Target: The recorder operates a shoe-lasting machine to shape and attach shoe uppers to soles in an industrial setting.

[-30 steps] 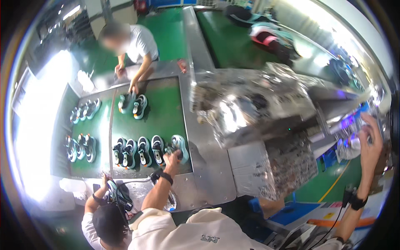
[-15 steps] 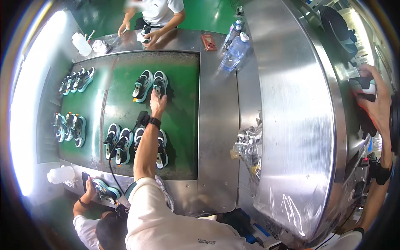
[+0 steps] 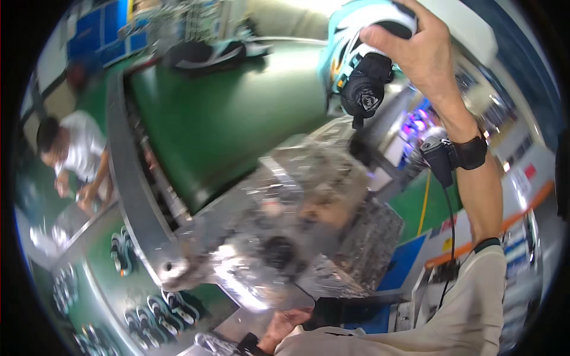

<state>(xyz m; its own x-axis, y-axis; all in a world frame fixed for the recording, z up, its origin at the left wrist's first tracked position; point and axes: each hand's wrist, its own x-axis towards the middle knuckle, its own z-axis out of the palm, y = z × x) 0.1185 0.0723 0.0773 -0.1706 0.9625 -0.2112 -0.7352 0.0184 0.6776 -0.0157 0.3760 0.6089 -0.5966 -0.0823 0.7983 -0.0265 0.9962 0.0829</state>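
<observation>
High on the right, my right hand (image 3: pixel 418 50) grips a teal, white and black sneaker (image 3: pixel 347 29), thumb across its side and fingers partly hidden behind it. A rounded black part (image 3: pixel 363 94) hangs at the sneaker's lower end; its kind is unclear. My left hand (image 3: pixel 288 322) is low in the middle, beside the metal edge of the lower belt. Motion blurs its fingers, and no held thing shows in it. Nearest to it on the lower belt is a row of several sneakers (image 3: pixel 160 314).
Another dark sneaker (image 3: pixel 208 56) lies on the raised green conveyor belt (image 3: pixel 225 113). Plastic-wrapped machinery (image 3: pixel 309 207) stands between the belts. A co-worker in white (image 3: pixel 83 148) sits at the left. More sneakers (image 3: pixel 120 252) stand on the lower green belt. A cable (image 3: pixel 452 225) runs down my right arm.
The view has swung to the right, bringing the raised belt into sight. My left hand has left the sneaker it touched on the belt. My right hand now holds a sneaker up in front.
</observation>
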